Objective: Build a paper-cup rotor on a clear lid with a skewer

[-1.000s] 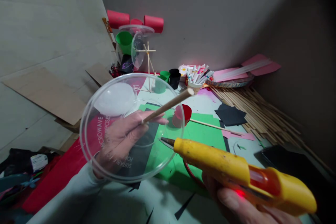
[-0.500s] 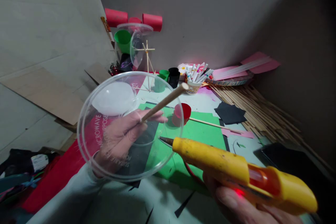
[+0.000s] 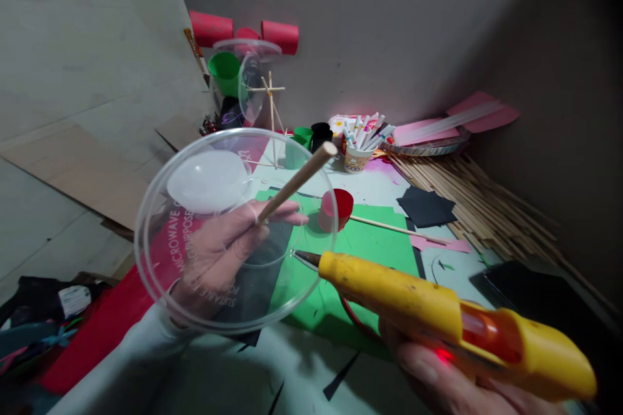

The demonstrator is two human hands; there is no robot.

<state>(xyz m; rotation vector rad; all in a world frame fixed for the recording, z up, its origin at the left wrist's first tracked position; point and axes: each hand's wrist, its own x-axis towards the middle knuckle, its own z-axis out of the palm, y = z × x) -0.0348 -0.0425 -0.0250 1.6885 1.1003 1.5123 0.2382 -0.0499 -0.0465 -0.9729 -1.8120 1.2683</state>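
Observation:
Seen through a clear plastic lid [image 3: 311, 298], my left hand [image 3: 219, 253] is closed behind it around a wooden stick [image 3: 296, 181]. The stick sticks out through the lid's middle, its blunt end pointing up and right towards me. White printed lettering runs along the lid's left and lower side. In my right hand [image 3: 433, 363] is a yellow hot glue gun [image 3: 394, 285], gripped from below, with a small red light glowing near the fingers. Its dark metal nozzle points left at the lid, right of the stick; whether it touches the plastic I cannot tell.
Green sheets [image 3: 384, 227] lie on the table beside a red paper cup [image 3: 343, 204]. Behind are a cup of markers [image 3: 359, 159], black cups [image 3: 321, 136] and a stick frame [image 3: 270, 94]. Many wooden sticks [image 3: 467, 201] and black paper [image 3: 426, 207] lie right; a wall closes the back.
The lid and stick have shifted slightly left and up in view with my left hand. The glue gun stays almost in place, its nozzle tip slightly higher and further left.

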